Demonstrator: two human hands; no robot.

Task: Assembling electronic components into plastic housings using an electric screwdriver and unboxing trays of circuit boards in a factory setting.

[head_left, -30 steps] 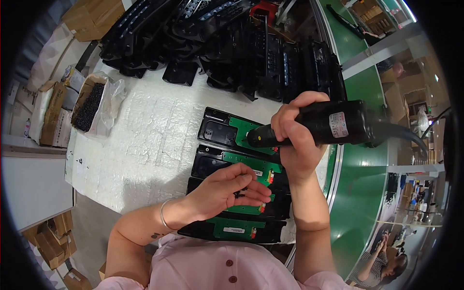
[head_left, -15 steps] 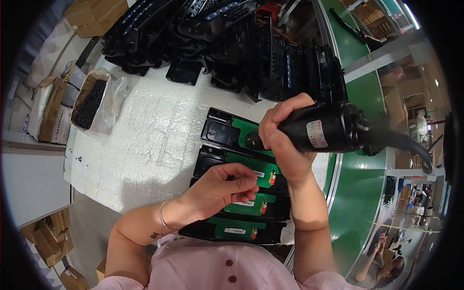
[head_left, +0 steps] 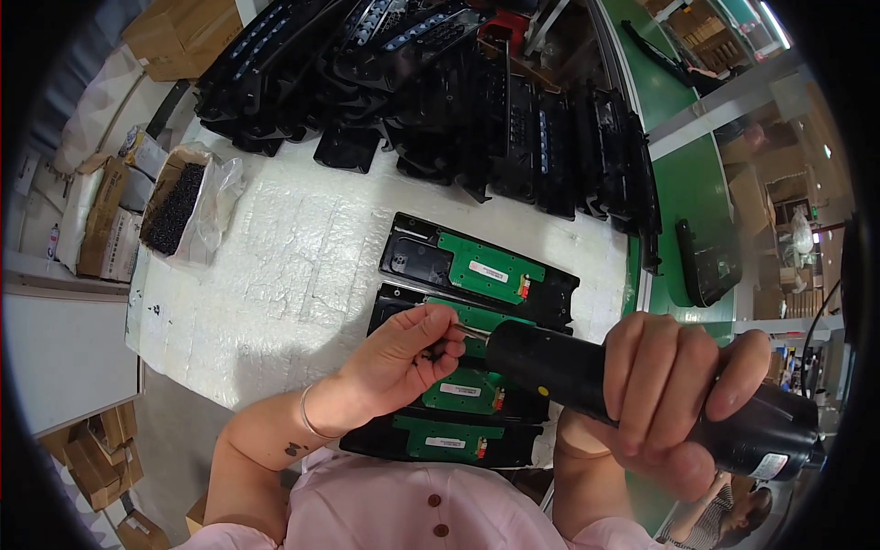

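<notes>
My right hand [head_left: 665, 394] is wrapped around a black electric screwdriver [head_left: 541, 362], held almost level with its bit pointing left. The metal bit [head_left: 472, 332] reaches the fingertips of my left hand [head_left: 403, 362]. That hand is closed in a pinch, and whatever small thing lies in its fingers is too hidden to name. Beneath both hands, several black plastic panels [head_left: 412, 257] lie in a row, each with a green circuit board [head_left: 472, 252] carrying a white label and a red-and-yellow connector. The second and third boards are partly covered by my left hand and the screwdriver.
At the left stands an open carton [head_left: 174, 211] of tiny black parts, lined with clear plastic. Many black plastic housings [head_left: 440, 119] are piled along the far side of the white foam-covered table [head_left: 293, 229]. A green work surface [head_left: 683, 192] runs along the right, with another black housing on it.
My right hand has moved the screwdriver from the farthest board toward me and to the right, turning it so the bit meets my left fingertips. The left hand has shifted slightly left.
</notes>
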